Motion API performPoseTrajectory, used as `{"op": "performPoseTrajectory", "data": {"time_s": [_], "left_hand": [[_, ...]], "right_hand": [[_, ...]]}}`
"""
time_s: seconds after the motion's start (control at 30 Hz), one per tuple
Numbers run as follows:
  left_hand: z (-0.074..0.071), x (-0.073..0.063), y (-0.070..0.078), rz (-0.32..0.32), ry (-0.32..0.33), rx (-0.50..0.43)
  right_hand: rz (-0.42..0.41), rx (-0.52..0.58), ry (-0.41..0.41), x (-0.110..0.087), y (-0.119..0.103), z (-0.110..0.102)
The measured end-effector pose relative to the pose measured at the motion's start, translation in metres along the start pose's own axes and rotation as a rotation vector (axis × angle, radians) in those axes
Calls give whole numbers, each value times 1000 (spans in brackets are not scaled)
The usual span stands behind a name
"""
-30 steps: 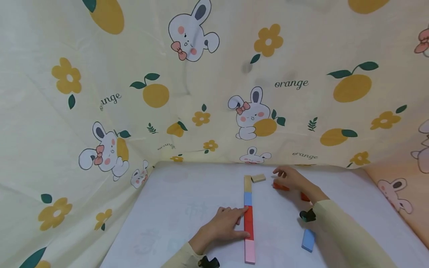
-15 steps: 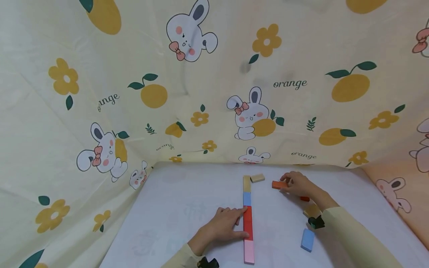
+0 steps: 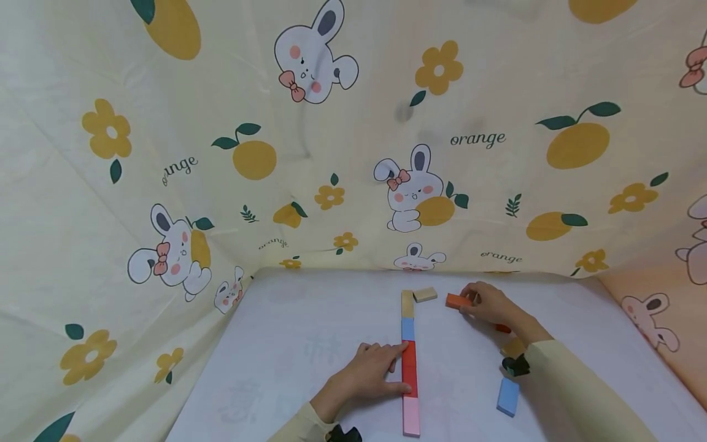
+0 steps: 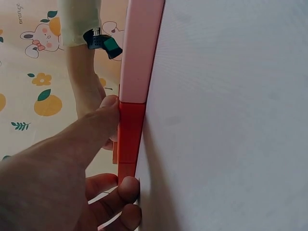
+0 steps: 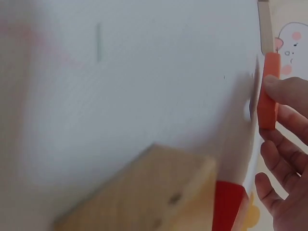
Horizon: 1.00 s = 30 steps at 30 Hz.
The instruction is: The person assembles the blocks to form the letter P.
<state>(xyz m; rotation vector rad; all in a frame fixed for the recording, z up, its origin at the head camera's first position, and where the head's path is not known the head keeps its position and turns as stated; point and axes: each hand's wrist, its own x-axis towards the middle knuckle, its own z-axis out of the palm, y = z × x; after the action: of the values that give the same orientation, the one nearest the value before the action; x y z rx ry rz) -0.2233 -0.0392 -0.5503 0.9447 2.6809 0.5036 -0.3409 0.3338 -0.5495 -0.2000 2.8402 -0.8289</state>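
The head view shows the whole row [image 3: 409,368] of blocks on the white table [image 3: 309,307]: from near to far, the pink block [image 3: 411,416], the red part [image 4: 131,132], the blue block [image 3: 407,328] and the end block [image 3: 407,304] of pale wood. The left wrist view sees only the pink and the red, but it shows a thin seam inside the red part. The right wrist view brings very close the spotted block [image 5: 139,192], which the right sleeve [image 3: 580,380] partly covers in the head view, and behind it the red block [image 5: 228,207].

The blocks are long cuboids; the pink one looks smooth, the spotted one shows bare wood with dark marks. A creased cloth [image 3: 359,135] with printed rabbits and oranges hangs behind.

The right hand [image 3: 488,302] pinches the orange block [image 3: 456,301] between thumb and fingers, to the right of the row's far end. I cannot tell if this block touches the table. Its long axis lies mostly left to right, across the row, and its free end points left, toward the wooden piece [image 3: 425,294]. The row points away from the person. The left hand [image 3: 369,371] has thumb and index finger stretched apart, both touching the red part.
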Motion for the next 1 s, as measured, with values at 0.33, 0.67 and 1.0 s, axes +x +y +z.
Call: {"op": "performPoseTrajectory", "data": {"time_s": [0.33, 0.67, 1.0], "left_hand": [[3, 3, -4, 19, 1, 20], [2, 2, -2, 7, -2, 18], [5, 3, -4, 15, -6, 22]], "right_hand": [[4, 59, 28, 11, -5, 3], [34, 56, 28, 14, -17, 4], [85, 75, 26, 19, -17, 10]]}}
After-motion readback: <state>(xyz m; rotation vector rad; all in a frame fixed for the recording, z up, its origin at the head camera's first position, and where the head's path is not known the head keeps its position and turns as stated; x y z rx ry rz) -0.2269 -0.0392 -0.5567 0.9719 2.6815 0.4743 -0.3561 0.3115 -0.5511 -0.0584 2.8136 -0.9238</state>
